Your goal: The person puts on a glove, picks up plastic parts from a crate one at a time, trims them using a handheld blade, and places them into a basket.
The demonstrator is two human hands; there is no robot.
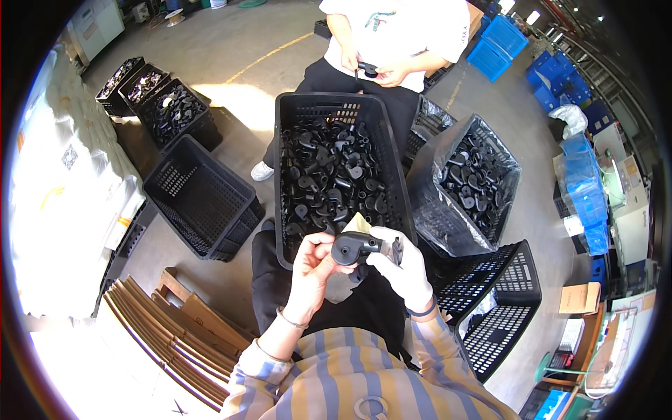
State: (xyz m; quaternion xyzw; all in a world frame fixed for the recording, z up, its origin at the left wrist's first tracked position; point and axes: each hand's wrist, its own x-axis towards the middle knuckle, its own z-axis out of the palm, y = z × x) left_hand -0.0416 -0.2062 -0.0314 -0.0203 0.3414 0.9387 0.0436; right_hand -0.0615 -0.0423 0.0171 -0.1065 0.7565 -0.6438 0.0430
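Observation:
My bare left hand (313, 269) grips a black plastic fitting (348, 250), which has a round disc body and a short pipe stub pointing right. My right hand (400, 269) wears a white glove. Its fingers close round a thin dark piece (397, 250) beside the stub's end; its exact kind is too small to tell. A pale yellowish scrap (358, 224) shows just behind the fitting. Both hands are above the near end of a black crate (280, 182), filled with many similar black fittings (325, 168).
Across the crate sits a person (406, 42) holding a black part. At right stand a lined crate (430, 203) of fittings and a tilted black crate (518, 294). At left are an empty black crate (203, 203), stacked cardboard sheets (164, 343) and white wrapped bundles (77, 189).

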